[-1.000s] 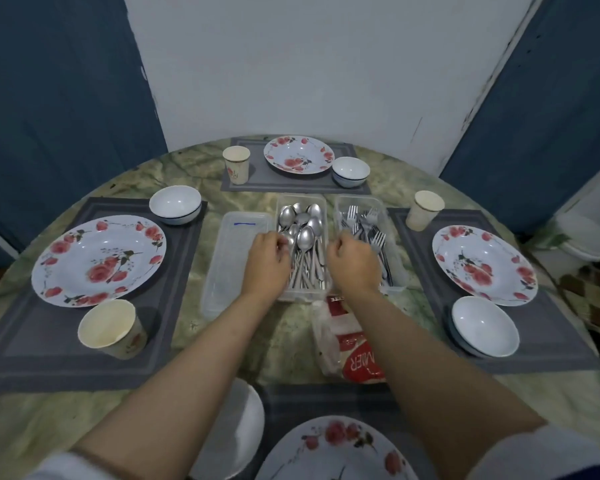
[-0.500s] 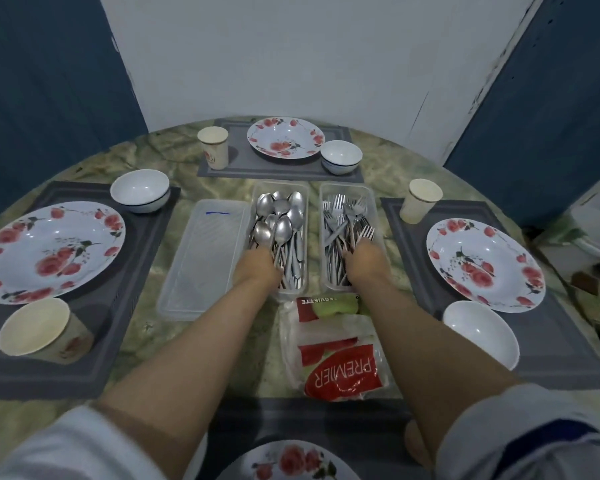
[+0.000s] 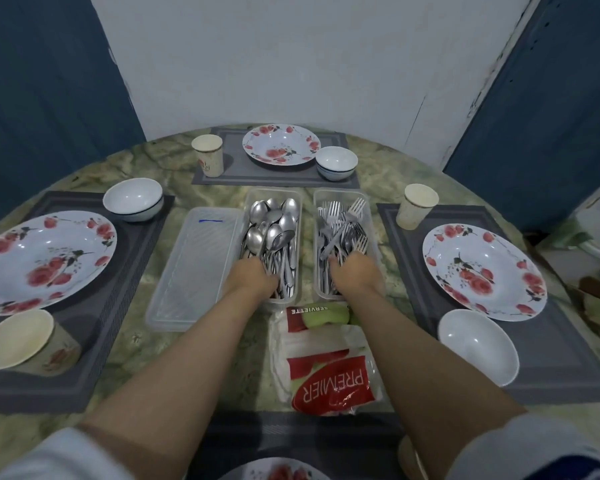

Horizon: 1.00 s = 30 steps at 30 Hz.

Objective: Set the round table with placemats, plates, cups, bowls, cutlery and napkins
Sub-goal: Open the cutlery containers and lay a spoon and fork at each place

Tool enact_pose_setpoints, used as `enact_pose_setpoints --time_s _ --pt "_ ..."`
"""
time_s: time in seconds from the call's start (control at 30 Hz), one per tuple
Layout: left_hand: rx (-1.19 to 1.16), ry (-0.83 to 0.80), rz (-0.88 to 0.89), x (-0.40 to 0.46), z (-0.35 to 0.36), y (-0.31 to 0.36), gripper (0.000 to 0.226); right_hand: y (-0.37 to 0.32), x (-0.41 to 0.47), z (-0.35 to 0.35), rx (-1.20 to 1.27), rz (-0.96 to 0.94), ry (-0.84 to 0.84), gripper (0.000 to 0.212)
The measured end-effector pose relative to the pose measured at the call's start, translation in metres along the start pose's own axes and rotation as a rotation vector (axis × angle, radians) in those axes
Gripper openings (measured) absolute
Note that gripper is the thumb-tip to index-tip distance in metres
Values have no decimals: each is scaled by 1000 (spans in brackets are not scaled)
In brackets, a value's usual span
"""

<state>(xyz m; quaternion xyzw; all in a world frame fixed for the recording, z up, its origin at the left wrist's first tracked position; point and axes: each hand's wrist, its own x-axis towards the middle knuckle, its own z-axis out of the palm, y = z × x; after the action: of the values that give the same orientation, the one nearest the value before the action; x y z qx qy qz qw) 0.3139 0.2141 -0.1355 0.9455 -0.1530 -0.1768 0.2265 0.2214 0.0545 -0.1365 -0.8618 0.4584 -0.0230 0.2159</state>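
Note:
In the middle of the round table stand two clear tubs, one of spoons (image 3: 274,233) and one of forks (image 3: 342,233). My left hand (image 3: 253,277) is down in the near end of the spoon tub, fingers curled around spoon handles. My right hand (image 3: 355,271) reaches into the fork tub and grips fork handles. A red and green napkin pack (image 3: 326,368) lies between my forearms. Grey placemats (image 3: 568,358) at left, far and right each carry a rose-patterned plate (image 3: 484,270), a paper cup (image 3: 417,206) and a white bowl (image 3: 478,346).
A clear tub lid (image 3: 194,268) lies left of the spoon tub. At the near edge a fourth placemat (image 3: 291,434) holds part of a plate (image 3: 274,472). Blue panels and a white wall stand behind the table.
My right hand went from the spoon tub across to the fork tub and took hold of forks. My left hand sank deeper among the spoons. The camera view shifted.

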Motion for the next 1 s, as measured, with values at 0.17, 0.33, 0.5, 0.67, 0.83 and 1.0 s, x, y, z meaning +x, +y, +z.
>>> enact_pose_setpoints --time_s 0.17,0.33,0.5,0.67,0.83,1.0 --pt "17 11 24 0 1 0 20 1 10 9 -81 -65 -51 22" --pt "-61 128 80 -3 1 0 21 1 8 8 -5 -68 -12 13" --pt "-88 162 87 -1 4 -2 20 5 14 9 36 -144 -44 3" --pt "-162 84 95 -4 -2 -1 12 7 14 9 103 -230 39 16" --pt "-510 -139 52 5 -10 -8 15 10 13 2 330 -295 21 13" --pt "-753 -265 -86 -1 -22 -2 23 9 1 -9 573 -281 -19 16"
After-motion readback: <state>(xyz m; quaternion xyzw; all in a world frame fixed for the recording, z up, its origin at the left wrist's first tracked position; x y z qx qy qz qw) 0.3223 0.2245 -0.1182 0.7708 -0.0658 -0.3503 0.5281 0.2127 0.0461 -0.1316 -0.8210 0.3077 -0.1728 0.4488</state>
